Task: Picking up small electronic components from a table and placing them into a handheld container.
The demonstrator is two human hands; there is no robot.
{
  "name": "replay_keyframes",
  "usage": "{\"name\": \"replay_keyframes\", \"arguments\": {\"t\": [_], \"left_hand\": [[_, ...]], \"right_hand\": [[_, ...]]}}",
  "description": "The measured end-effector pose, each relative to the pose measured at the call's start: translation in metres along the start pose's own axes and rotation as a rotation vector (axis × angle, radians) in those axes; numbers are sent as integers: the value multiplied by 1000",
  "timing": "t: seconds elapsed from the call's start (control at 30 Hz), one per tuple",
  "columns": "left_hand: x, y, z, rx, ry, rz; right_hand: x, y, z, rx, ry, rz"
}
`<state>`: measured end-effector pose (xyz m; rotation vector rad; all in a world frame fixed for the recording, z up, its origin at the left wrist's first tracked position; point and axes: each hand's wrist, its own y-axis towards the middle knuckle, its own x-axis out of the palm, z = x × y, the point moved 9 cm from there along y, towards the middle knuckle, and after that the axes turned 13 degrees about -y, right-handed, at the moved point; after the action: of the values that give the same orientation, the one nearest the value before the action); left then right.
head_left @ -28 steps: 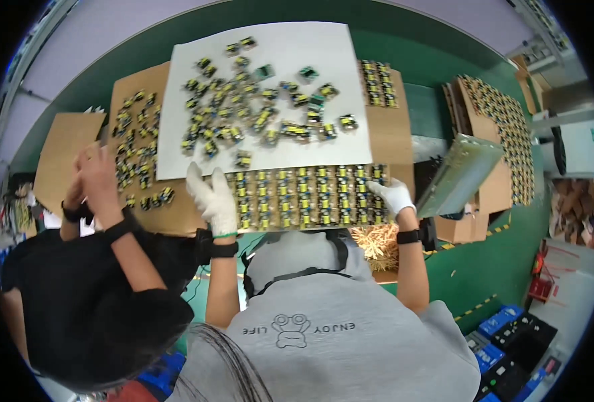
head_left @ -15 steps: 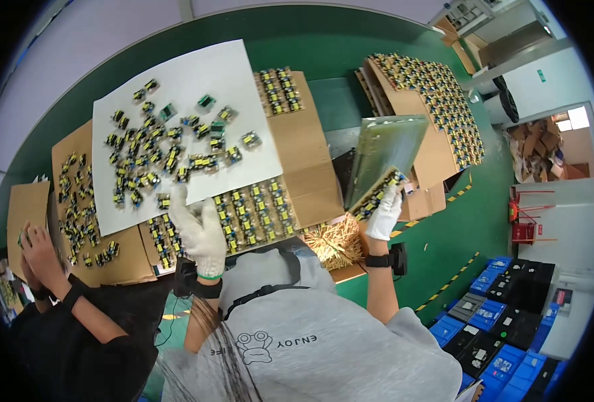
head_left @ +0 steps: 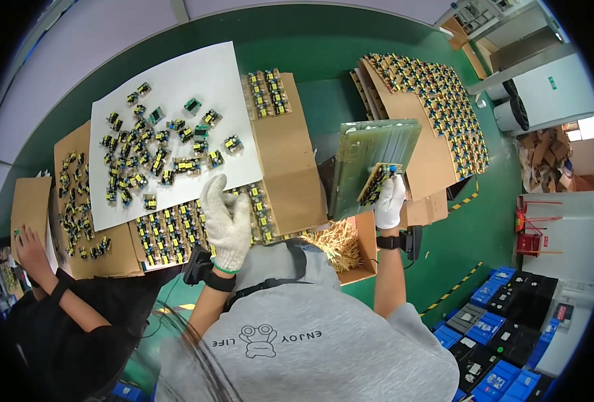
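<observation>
My left hand (head_left: 227,224), in a white knit glove, hovers over the near edge of the cardboard with its fingers apart and nothing in them. Beneath it run rows of small circuit boards with yellow-labelled parts (head_left: 170,234), partly covered by a white sheet (head_left: 196,67). Many loose circuit boards (head_left: 158,161) lie scattered on that sheet. My right hand (head_left: 391,201), in a white glove, is closed on the lower end of a strip of circuit boards (head_left: 375,183). That strip is tilted up in front of a greenish, glossy upright stack (head_left: 370,144); whether they touch, I cannot tell.
A cardboard box with shredded straw-like filling (head_left: 337,244) stands below the table edge. At the right, more boards (head_left: 437,107) cover stacked cardboard. A co-worker's hand (head_left: 34,254) is at the far left, near loose boards on cardboard. Blue and black crates (head_left: 491,328) stand lower right.
My left hand has moved right, away from the sheet's near edge, and its fingers have spread. My right hand has risen with the strip against the view of the greenish stack.
</observation>
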<state>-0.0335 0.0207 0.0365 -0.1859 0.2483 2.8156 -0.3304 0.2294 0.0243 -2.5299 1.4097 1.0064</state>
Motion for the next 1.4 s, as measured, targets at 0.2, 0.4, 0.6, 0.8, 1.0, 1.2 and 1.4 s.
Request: {"name": "replay_keyframes", "arguments": {"t": [0.2,0.4,0.6,0.8,1.0,1.2,1.4], "left_hand": [[16,-5,-11,-59,-23,-18],[31,-8,-9,-19,30,-59],[41,-6,-7,29,96,-75],[42,0,-15,-79,10,-24],[51,3,-10,14,56,-56],[78,-12,2,-59,71,-198],[139,-40,20,-6,44,-630]], "right_hand": [[2,-32,44,-18,-387,-83],[1,-30,27,36,-277,291],[8,-27,10,99,-348,448],[6,-13,32,65,-435,340],[5,-17,31,156,-468,330],[16,-27,36,371,-453,394],[18,-44,66,512,148,437]]}}
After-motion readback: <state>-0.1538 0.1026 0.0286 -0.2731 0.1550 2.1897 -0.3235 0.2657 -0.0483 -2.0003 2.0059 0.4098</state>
